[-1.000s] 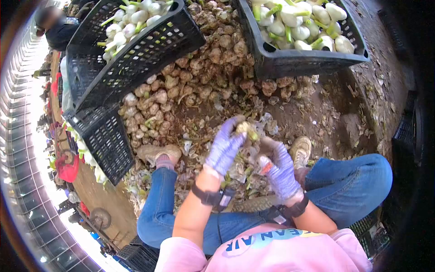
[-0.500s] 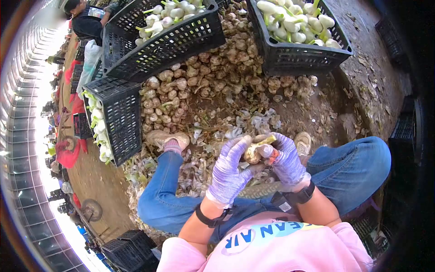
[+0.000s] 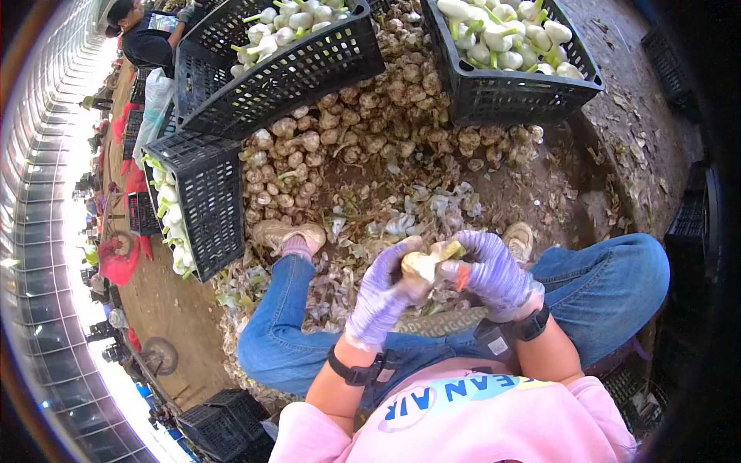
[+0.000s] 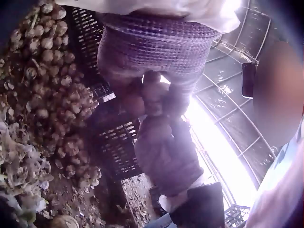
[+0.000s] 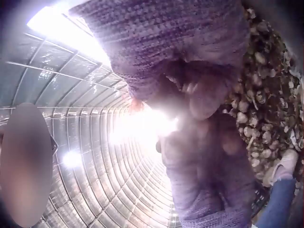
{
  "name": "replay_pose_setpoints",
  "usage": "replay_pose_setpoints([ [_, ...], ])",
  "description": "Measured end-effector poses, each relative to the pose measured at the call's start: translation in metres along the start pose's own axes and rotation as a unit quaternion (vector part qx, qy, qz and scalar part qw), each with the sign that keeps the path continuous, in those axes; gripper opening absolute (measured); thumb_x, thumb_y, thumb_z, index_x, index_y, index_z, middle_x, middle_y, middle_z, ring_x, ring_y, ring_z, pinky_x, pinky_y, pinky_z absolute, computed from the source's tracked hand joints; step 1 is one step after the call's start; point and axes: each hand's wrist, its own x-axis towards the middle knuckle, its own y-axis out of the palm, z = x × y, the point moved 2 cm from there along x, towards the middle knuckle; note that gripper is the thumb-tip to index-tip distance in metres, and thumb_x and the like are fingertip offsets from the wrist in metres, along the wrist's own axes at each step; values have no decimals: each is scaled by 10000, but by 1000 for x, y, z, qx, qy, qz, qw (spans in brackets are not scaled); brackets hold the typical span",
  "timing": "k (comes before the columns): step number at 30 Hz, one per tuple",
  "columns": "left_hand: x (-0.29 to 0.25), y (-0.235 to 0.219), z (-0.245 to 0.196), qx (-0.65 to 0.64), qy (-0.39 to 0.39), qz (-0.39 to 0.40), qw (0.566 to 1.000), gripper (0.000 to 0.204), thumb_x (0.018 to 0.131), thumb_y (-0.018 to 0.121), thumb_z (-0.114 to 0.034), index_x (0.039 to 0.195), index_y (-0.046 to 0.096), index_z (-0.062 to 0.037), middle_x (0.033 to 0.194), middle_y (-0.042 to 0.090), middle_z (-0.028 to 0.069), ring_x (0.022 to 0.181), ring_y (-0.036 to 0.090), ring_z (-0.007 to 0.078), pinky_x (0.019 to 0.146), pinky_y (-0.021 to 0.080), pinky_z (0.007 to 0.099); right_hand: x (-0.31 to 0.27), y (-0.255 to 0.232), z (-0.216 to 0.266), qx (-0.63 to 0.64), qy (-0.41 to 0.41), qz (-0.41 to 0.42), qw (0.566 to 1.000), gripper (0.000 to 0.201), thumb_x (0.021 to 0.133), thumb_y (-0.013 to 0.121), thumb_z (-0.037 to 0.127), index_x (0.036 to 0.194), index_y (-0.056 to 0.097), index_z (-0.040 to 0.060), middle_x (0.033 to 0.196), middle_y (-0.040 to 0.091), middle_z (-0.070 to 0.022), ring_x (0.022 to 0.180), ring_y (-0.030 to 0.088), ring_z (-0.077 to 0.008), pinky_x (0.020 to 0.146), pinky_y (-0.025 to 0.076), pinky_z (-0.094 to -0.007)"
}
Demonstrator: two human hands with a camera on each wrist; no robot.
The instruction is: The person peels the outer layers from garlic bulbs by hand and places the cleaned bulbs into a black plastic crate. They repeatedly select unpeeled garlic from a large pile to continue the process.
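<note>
A garlic bulb (image 3: 419, 266) with a short green stem (image 3: 454, 250) is between my two gloved hands, above the lap in the head view. Its pale side faces up. My left hand (image 3: 378, 293), in a purple knit glove, grips the bulb from the left. From the other side, my right hand (image 3: 495, 276) pinches at its stem end, with orange tape round the thumb. In the left wrist view the fingers of the left hand (image 4: 156, 57) and right hand (image 4: 168, 152) meet, and the bulb is mostly hidden. Glare blurs the fingertips in the right wrist view.
Unpeeled garlic bulbs (image 3: 351, 127) are heaped ahead. Black crates of cleaned garlic stand at the back right (image 3: 525, 96), back left (image 3: 285, 89) and left (image 3: 212, 204). Loose skins (image 3: 401, 224) litter the ground between my feet. Another person (image 3: 147, 38) is at the far left.
Both hands have come closer to the body and together on the bulb, which the left hand held farther out earlier. Since half a second ago the bulb has turned paler side up.
</note>
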Motion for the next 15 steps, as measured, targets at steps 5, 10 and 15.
replay_pose_setpoints([
  [5,8,-26,21,-287,-275,81,914,538,868,494,-523,1143,513,-61,866,605,47,720,580,118,599,479,236,-3,5,10,-375,-341,27,862,226,779,627,112,966,591,-10,817,547,-128,732,577,-243,624,447,-327],
  [10,16,6,21,162,79,-92,979,652,836,481,-596,1158,427,-31,1071,499,82,747,559,142,620,469,226,11,-4,-33,-281,-285,-50,915,247,830,584,118,1021,543,-34,958,566,-149,869,567,-238,756,461,-334],
  [15,13,2,15,27,-17,-143,989,509,845,529,-526,1050,507,-61,843,596,64,671,583,132,496,476,229,0,11,-21,350,55,138,925,373,818,593,136,1154,508,-2,1127,563,-128,1037,557,-226,881,451,-347],
])
